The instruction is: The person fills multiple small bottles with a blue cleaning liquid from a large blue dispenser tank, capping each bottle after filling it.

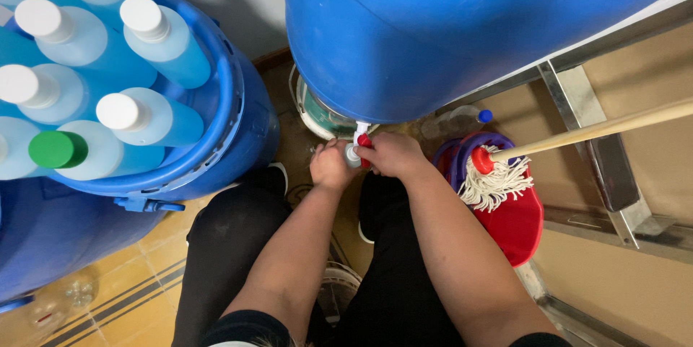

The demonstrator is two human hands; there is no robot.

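Right hand (393,154) is closing its fingers around the red handle of a small white tap (360,136), which is projecting from the bottom of a large blue drum (462,22) directly above both hands. Left hand (330,165) is curling loosely around a small pale object (351,155) just under the spout; what that object is cannot be told. The two hands are nearly touching at the tap.

Just right of the right hand, a mop (491,174) with white strings and a wooden shaft is resting in a red bucket (516,221). A clear bottle with a blue cap (458,120) is lying beyond it. Well left of the left hand, a blue tub (238,123) is holding bottles of pale blue liquid (162,40) with white caps, one with a green cap (56,149). No labels are showing on them.
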